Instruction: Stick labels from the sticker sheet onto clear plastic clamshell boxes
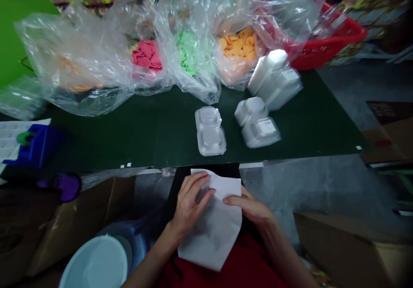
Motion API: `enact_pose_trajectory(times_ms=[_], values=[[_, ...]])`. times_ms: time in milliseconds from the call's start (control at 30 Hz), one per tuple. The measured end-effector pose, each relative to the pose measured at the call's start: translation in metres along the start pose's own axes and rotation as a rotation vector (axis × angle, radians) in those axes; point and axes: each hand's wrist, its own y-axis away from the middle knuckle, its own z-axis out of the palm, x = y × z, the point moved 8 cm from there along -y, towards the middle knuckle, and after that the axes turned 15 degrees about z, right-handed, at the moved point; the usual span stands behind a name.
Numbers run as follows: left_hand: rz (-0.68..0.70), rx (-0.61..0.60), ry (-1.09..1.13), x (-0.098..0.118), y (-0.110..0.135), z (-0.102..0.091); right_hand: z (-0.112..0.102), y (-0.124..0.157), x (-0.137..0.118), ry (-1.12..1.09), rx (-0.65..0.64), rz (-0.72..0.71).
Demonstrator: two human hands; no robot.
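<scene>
While resting on lap, white flat paper sheet (214, 223) pinched by both hands: left hand (190, 204) w/ fingers spread on top, right hand (250, 206) gripping edge.

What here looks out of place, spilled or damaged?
Nothing stands out. Both hands, left and right, hold a white sheet on the lap; an open clear container sits squarely on the green table.
</scene>
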Motion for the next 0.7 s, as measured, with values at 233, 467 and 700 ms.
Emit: enact_pose_trajectory(times_ms=[233, 467, 700], values=[[0.188, 0.038, 0.074, 0.035, -0.027, -0.025, 0.015, 0.021, -0.020, 0.111, -0.134, -0.086], [0.052, 0.090, 0.233, 0.026, -0.040, -0.031, 0.034, 0.029, -0.052, 0.324, -0.254, -0.183], [-0.367, 0.510, 0.346, -0.029, -0.035, -0.060, -0.007, -0.016, -0.063, 0.121, 0.076, -0.133]])
